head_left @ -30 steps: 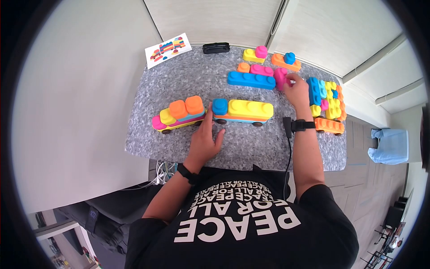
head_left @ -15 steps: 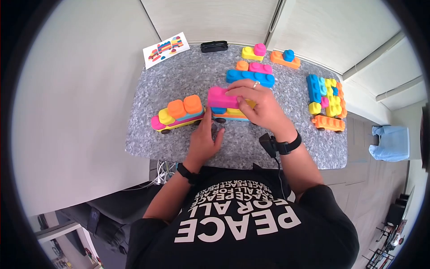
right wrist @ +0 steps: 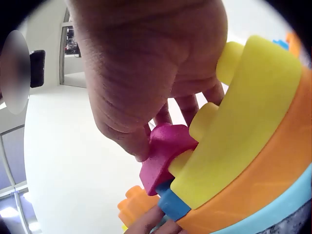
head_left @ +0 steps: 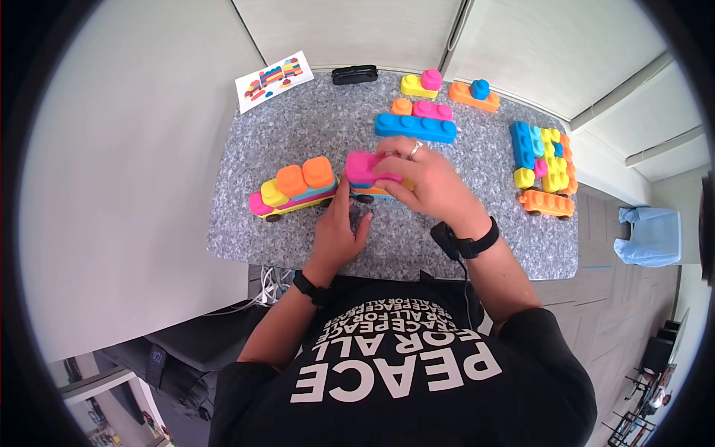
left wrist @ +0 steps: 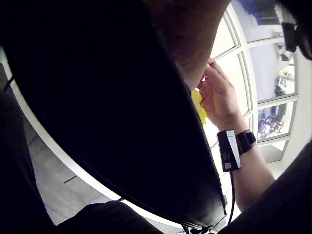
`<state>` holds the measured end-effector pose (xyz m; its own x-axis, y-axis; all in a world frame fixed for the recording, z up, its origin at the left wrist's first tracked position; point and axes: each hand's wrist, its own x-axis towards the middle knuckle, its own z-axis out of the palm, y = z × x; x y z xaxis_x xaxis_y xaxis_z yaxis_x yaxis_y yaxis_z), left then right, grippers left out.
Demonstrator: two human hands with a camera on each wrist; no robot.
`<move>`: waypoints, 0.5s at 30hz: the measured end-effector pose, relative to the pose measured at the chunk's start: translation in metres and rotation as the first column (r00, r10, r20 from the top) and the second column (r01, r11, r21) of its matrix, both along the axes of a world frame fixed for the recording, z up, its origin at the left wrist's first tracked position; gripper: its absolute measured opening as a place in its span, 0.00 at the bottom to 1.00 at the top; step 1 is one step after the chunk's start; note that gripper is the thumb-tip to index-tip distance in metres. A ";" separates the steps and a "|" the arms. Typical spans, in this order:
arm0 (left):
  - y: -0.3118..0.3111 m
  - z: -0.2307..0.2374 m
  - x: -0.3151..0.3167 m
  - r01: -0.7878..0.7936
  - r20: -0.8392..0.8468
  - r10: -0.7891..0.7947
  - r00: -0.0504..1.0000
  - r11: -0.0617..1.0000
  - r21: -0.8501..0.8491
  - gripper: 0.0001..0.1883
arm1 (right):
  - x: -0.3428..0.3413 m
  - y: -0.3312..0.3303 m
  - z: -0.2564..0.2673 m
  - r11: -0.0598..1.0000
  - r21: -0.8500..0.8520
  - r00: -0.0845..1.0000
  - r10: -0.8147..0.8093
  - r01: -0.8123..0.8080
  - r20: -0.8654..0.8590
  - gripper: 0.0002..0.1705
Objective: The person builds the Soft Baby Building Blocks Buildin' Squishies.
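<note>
In the head view the right hand grips a pink block over the left end of the middle car, above its blue block. The right wrist view shows the pink block between thumb and fingers, against the yellow block and over the blue block. Fingers of the left hand lie upright at the car's left end, between it and the left car, which carries two orange blocks and a yellow one. The left wrist view is mostly dark, with the right hand beyond.
Behind the cars lie a blue bar with orange and pink blocks, a yellow block and an orange one. More blocks and an orange car stand at the right. A picture card and black case lie at the back.
The right hand has taken the pink block from beside the blue bar, carried it left to the middle car and lowered it. The left hand has hardly moved.
</note>
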<state>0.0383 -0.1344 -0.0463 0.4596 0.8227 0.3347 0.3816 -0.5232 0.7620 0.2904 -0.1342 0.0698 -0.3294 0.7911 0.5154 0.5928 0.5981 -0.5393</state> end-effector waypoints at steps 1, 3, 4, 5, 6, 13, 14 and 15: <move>0.000 0.001 0.000 0.001 0.000 -0.001 1.000 1.000 -0.007 0.50 | -0.001 -0.001 -0.001 1.000 0.004 1.000 -0.012 0.012 0.003 0.16; 0.000 -0.001 0.000 -0.001 0.005 0.001 1.000 1.000 -0.005 0.50 | -0.004 -0.003 -0.001 0.999 0.011 0.999 -0.037 0.037 0.010 0.16; 0.001 -0.001 0.000 -0.002 0.007 0.002 1.000 1.000 -0.003 0.50 | -0.004 -0.005 -0.001 0.999 -0.005 0.999 -0.038 0.038 -0.010 0.16; 0.000 -0.001 0.000 -0.003 0.007 0.003 1.000 1.000 -0.003 0.50 | -0.005 -0.006 0.001 0.999 -0.022 0.999 -0.039 0.038 -0.030 0.16; 0.000 0.000 0.000 -0.005 0.006 0.005 1.000 1.000 -0.002 0.50 | -0.005 -0.007 0.003 0.999 -0.038 0.998 -0.041 0.039 -0.051 0.16; 0.000 0.000 0.000 -0.007 0.013 0.007 1.000 1.000 0.007 0.48 | 0.075 0.033 -0.003 0.959 -0.040 0.957 -0.282 0.280 -0.073 0.18; 0.000 0.000 -0.001 -0.008 0.010 0.008 1.000 1.000 0.007 0.48 | 0.094 0.045 -0.007 0.953 -0.041 0.953 -0.303 0.301 -0.026 0.18; 0.001 -0.001 0.000 -0.009 0.010 0.009 1.000 1.000 0.010 0.49 | 0.111 0.053 -0.012 0.945 -0.039 0.946 -0.323 0.324 0.022 0.18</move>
<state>0.0380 -0.1338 -0.0477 0.4488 0.8235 0.3471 0.3791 -0.5271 0.7605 0.4012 -0.0813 0.0574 -0.0599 0.8772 0.4763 0.7589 0.3500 -0.5491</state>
